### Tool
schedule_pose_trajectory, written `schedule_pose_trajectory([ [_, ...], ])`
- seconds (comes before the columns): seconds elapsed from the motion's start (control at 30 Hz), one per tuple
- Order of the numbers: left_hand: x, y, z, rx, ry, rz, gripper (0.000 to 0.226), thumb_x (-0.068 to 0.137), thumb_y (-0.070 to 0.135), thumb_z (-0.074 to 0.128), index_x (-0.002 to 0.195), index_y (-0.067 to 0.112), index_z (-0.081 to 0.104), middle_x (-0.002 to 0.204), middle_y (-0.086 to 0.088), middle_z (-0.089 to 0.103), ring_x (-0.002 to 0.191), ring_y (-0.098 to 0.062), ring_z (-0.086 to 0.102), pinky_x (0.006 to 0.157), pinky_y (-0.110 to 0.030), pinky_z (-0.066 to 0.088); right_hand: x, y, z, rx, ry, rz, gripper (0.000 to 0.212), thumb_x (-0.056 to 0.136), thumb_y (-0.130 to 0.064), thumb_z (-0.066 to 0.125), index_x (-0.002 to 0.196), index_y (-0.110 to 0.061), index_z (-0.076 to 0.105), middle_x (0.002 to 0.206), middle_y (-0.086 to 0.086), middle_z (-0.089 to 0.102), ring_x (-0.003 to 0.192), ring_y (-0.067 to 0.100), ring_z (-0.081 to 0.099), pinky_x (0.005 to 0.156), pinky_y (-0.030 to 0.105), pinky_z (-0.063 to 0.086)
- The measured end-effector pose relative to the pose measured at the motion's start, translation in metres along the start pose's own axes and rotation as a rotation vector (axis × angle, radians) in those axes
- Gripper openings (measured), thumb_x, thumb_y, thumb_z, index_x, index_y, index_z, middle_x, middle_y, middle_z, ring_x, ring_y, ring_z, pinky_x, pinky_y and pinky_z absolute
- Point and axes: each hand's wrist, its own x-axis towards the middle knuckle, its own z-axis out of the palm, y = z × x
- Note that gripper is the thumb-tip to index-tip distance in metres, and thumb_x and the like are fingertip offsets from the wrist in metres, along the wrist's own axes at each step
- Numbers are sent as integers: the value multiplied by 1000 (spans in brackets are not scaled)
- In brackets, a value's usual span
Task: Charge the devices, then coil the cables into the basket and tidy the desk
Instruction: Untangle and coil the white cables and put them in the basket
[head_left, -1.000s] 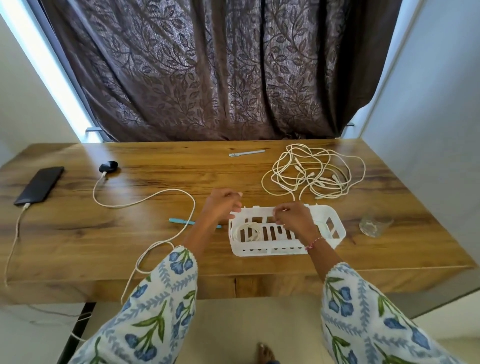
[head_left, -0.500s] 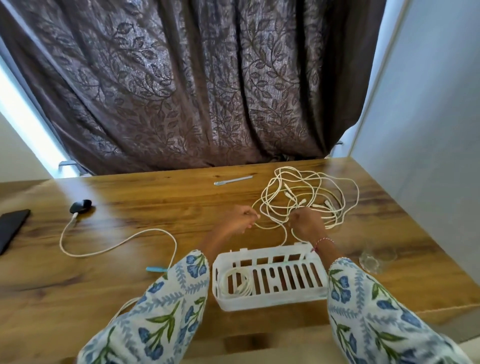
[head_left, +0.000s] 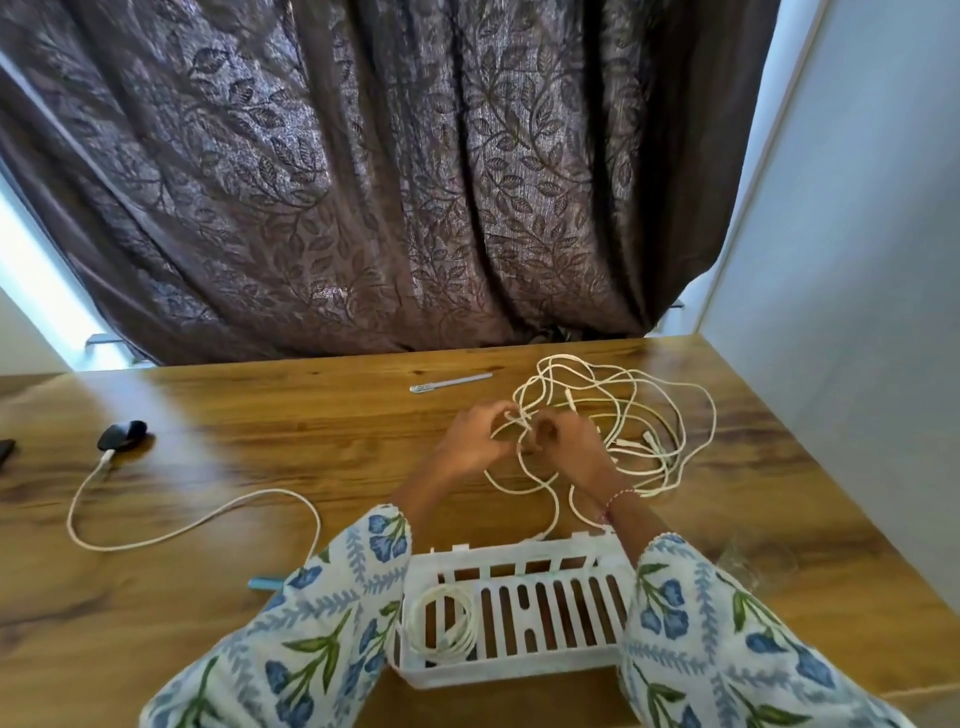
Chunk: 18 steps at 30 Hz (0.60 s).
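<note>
A: Head view, item 1: tangle of white cables (head_left: 618, 431), far right of desk (head_left: 311, 431), just beyond basket (head_left: 514, 561). Item 2: both hands at the tangle's left edge.

B: Fingers?

A: Left hand (head_left: 475, 441) curled, pinching a strand near the top; right hand (head_left: 569, 449) curled round strands beside it. Hands nearly touching. Exact finger placement blurred, can't say more.

B: Orientation of the pile?

A: No single heading, loops go every way. Overall spread runs left-right, a bit wider than deep. Two strands trail near-ward toward the basket's far wall. Connector ends lie mid-pile w/ tips roughly pointing right; small, so approx.

B: Basket contents?

A: One coiled cable (head_left: 441, 621), left end, lying flat. Basket's long axis left-right, parallel to desk's near edge.

B: Risks?

A: My guess: pulling one strand hard tightens knots, or drags the whole pile plus the pen (head_left: 449, 382) lying just left of it. Trailing strands could snag the basket wall and shift it. Separate charging cable (head_left: 171, 525) to black device (head_left: 122, 434), far left, well apart, so prob. safe.
</note>
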Motion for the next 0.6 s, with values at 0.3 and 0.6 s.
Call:
schedule_pose_trajectory([
  [0.3, 43, 30, -31, -112, 275, 215, 17, 92, 19, 57, 97, 5, 67, 95, -10, 71, 87, -17, 64, 72, -20, 40, 10, -24, -79, 599, 284, -151, 15, 92, 4, 46, 86, -4, 57, 65, -1, 57, 48, -1, 49, 53, 13, 42],
  [0.6, 64, 88, -65, -340, 218, 457, 15, 86, 6, 64, 97, 0, 71, 70, -3, 65, 58, 8, 58, 63, -11, 47, 15, -28, -66, 875, 153, 110, 26, 81, -6, 67, 104, -18, 61, 54, -8, 45, 41, 0, 37, 39, 15, 31],
])
